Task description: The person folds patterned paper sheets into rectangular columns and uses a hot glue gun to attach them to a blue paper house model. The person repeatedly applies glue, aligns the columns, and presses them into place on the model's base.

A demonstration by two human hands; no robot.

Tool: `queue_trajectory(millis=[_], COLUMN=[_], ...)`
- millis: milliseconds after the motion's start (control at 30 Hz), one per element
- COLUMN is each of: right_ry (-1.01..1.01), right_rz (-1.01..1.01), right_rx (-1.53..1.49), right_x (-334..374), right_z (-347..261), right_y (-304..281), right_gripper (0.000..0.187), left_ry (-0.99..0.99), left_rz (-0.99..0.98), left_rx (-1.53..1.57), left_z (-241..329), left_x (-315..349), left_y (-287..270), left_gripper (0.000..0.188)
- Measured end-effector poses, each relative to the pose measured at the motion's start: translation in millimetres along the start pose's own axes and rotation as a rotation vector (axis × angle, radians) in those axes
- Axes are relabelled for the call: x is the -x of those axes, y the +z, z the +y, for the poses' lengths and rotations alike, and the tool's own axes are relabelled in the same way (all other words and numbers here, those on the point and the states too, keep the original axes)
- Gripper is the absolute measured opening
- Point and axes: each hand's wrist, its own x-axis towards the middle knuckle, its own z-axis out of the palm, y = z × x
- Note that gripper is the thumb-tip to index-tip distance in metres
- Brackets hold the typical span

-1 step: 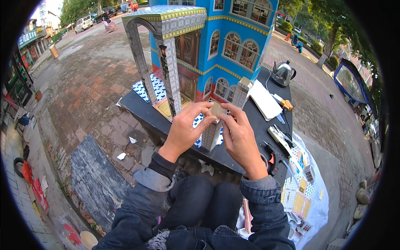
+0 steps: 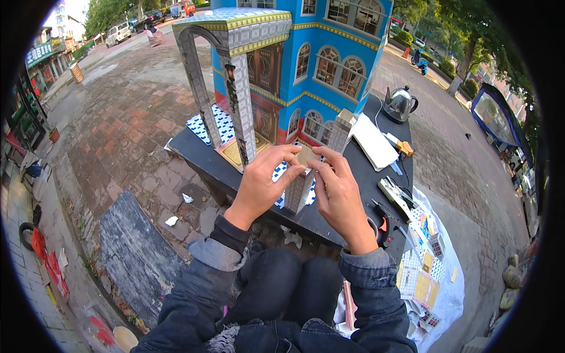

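A model house (image 2: 338, 65) of printed board, blue with arched windows and a grey stone-patterned porch (image 2: 247, 112), stands on a black table (image 2: 200, 159). At its near corner rises a short pillar (image 2: 296, 194) in the same grey pattern. My left hand (image 2: 266, 179) pinches the pillar's top edge from the left, thumb and forefinger curled together. From the right, my right hand (image 2: 339, 191) pinches that top edge too. A tan surface (image 2: 305, 155) shows between the fingertips; the fingers partly cover it. Blue-and-white checked flooring lies around the pillar's foot.
On the table's right side are a glass kettle (image 2: 400, 106), a white block-like pad (image 2: 375, 144), a white power strip (image 2: 394, 198) and a black-and-orange glue gun (image 2: 385, 226). Printed cutouts (image 2: 425, 288) lie on white sheeting at lower right. A dark board (image 2: 141, 244) lies on the ground.
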Motion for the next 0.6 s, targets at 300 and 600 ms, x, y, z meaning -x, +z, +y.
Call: queue_trajectory(millis=[300,600], right_ry=[0.087,0.254], right_rz=[0.119,0.156], right_rx=[-0.019,0.144], right_x=[-4.9,-29.5], right_z=[-1.5,1.7], right_y=[9.4,18.0], right_gripper=[0.029,0.008], left_ry=[0.061,0.105], left_rz=[-0.032,0.012], left_rx=[-0.046,-0.037], left_z=[-1.4,-3.0], left_x=[-0.7,2.1], left_y=[-1.1,4.8], left_gripper=[0.017,0.013])
